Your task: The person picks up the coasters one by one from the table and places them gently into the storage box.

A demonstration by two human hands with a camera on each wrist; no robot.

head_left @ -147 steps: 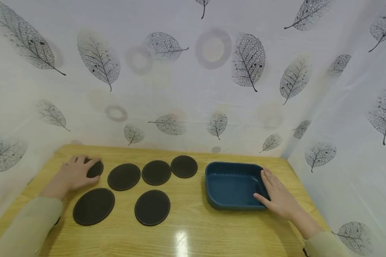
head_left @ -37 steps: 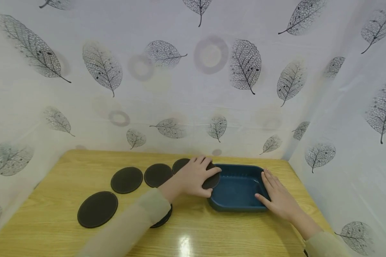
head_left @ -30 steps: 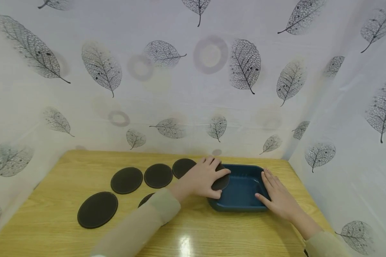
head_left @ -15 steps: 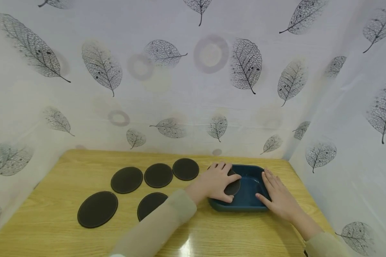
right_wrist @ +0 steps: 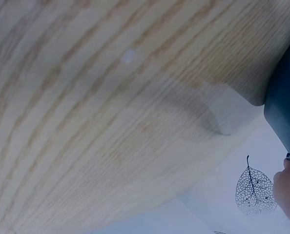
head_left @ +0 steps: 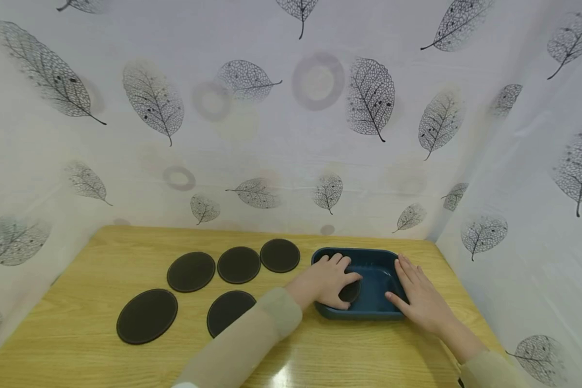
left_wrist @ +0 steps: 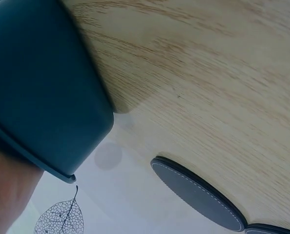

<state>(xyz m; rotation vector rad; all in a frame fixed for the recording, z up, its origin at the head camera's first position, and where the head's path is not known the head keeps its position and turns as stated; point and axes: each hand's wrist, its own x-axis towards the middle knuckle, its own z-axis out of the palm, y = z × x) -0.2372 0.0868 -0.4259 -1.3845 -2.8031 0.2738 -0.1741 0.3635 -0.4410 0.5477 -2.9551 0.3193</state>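
My left hand (head_left: 327, 281) reaches into a dark blue rectangular baking dish (head_left: 364, 316), fingers and thumb curled round the edges of a round black coaster (head_left: 351, 291). Most of that coaster is hidden under the hand, at the left part of the dish. In the left wrist view, the left hand (left_wrist: 8, 187) passes over the rim and its fingers are out of sight behind the dish's outer wall (left_wrist: 47, 87). My right hand (head_left: 423, 297) rests on the dish's right rim, fingers straight and the thumb spread over the inner side.
Several more black coasters lie flat left of the dish, among them a far one (head_left: 279, 255), a large near-left one (head_left: 147, 316) and one partly under the left sleeve (head_left: 230, 311). A leaf-patterned white sheet (head_left: 271, 134) walls the back and sides of the wooden table (head_left: 339, 350).
My left hand has taken the far-left coaster from the table, carried it right over the rim, and lowered it into the dish. My right hand has stayed on the rim.
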